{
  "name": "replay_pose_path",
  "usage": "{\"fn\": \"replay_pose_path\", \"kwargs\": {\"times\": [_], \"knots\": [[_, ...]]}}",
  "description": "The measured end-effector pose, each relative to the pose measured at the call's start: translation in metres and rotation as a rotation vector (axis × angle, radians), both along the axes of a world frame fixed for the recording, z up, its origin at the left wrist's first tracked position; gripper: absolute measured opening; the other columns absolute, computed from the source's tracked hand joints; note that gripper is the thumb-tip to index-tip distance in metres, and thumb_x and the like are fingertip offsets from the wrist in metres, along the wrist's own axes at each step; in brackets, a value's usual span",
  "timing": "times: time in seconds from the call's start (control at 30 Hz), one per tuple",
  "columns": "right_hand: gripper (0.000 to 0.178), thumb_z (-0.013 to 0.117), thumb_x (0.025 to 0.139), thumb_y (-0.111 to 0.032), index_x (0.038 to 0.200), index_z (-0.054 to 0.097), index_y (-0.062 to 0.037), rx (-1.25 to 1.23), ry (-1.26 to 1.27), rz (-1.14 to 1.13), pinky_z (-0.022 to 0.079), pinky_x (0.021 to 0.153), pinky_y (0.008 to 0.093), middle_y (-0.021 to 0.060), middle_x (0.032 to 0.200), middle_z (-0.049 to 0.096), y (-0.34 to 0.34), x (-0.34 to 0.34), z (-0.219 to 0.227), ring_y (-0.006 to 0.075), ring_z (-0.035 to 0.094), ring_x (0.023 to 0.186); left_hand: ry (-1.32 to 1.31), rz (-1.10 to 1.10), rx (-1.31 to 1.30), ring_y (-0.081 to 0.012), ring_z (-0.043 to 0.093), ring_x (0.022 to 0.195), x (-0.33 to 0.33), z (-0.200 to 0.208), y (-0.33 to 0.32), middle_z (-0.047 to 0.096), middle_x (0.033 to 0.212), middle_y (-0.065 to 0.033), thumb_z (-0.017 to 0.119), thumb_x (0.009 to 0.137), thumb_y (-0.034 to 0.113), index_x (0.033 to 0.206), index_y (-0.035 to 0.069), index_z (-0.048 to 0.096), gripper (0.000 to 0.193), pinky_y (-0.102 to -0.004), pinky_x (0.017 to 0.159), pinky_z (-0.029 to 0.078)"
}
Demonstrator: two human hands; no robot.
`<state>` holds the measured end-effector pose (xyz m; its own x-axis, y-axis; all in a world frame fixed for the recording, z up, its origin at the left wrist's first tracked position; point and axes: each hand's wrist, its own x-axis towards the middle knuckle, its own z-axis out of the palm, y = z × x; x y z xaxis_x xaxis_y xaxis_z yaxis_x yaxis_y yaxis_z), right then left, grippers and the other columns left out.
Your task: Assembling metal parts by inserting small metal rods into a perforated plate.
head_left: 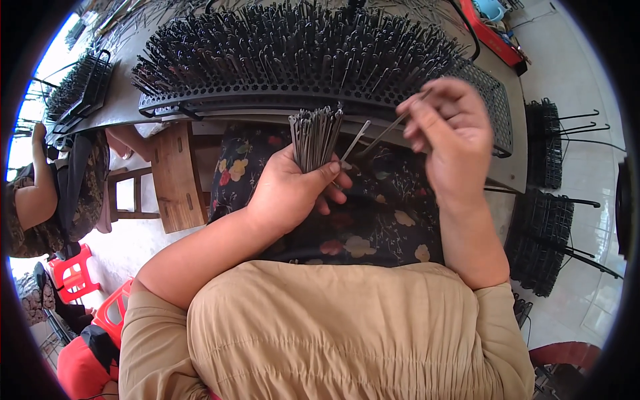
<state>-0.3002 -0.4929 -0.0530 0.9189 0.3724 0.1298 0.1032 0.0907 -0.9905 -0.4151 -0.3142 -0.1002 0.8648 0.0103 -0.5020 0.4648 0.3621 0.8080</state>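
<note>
rods (316, 141) in hands (287, 190) | packed rack (233, 95) beyond | wooden stool (175, 183), red chairs (72, 275) left

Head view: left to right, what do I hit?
Rod rack at far left → wooden stool → left hand with its rod bundle → right hand → black racks at the right.

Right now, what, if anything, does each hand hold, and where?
Left hand: a bundle of thin rods, gripped around its lower part. Right hand: one thin rod, held near its upper end.
</note>
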Motion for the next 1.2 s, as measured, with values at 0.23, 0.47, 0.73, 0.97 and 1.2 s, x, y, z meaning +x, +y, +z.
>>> {"fn": "replay_pose_path", "kwargs": {"times": [0.23,0.47,0.73,0.97,1.2], "knots": [[0.03,0.063,0.085,0.013,0.111,0.053,0.0025,-0.246,-0.942,-0.211,0.054,0.073,0.0217,0.0124,0.094,0.067,0.007,0.033,0.003,0.0119,0.066,0.085,0.022,-0.031,0.04,-0.0152,0.065,0.067,0.001,0.002,-0.001,0.067,0.085,-0.0088,0.056,0.096,0.009,0.106,0.002,0.057,0.012,-0.0255,0.052,0.05],[0.024,0.066,0.084,0.01,0.105,0.061,0.0006,-0.273,-0.845,-0.173,0.052,0.07,0.0222,0.009,0.094,0.068,0.014,0.032,-0.003,0.0108,0.064,0.082,0.02,-0.036,0.037,-0.0138,0.065,0.067,0.002,0.002,-0.001,0.067,0.084,-0.0083,0.057,0.095,0.01,0.1,0.003,0.054,0.009,-0.0253,0.052,0.051],[0.016,0.073,0.075,0.006,0.087,0.072,-0.0054,-0.643,-1.228,-0.089,0.049,0.069,0.0248,0.0045,0.089,0.067,0.008,0.024,0.011,0.0164,0.061,0.079,-0.002,-0.046,-0.015,-0.0139,0.066,0.067,0.003,0.002,0.002,0.067,0.084,-0.0083,0.058,0.094,0.009,0.101,0.003,0.054,0.01,-0.0251,0.051,0.051],[0.029,0.066,0.086,0.001,0.113,0.055,-0.0007,-0.142,0.24,0.184,0.042,0.051,0.0174,0.0093,0.087,0.068,0.009,-0.022,-0.009,0.0094,0.061,0.067,-0.086,-0.039,-0.046,-0.0129,0.065,0.066,0.001,0.009,-0.003,0.067,0.085,-0.008,0.06,0.093,0.007,0.103,0.001,0.056,0.012,-0.0223,0.048,0.049],[0.031,0.061,0.087,0.01,0.113,0.047,0.0021,-0.174,-0.813,-0.249,0.047,0.056,0.018,0.0169,0.089,0.068,-0.004,0.029,0.003,0.0101,0.062,0.07,-0.042,-0.122,0.037,-0.0145,0.064,0.065,0.006,0.007,-0.005,0.066,0.091,-0.0102,0.057,0.093,0.004,0.112,0.0,0.057,0.019,-0.0232,0.046,0.048]]}}
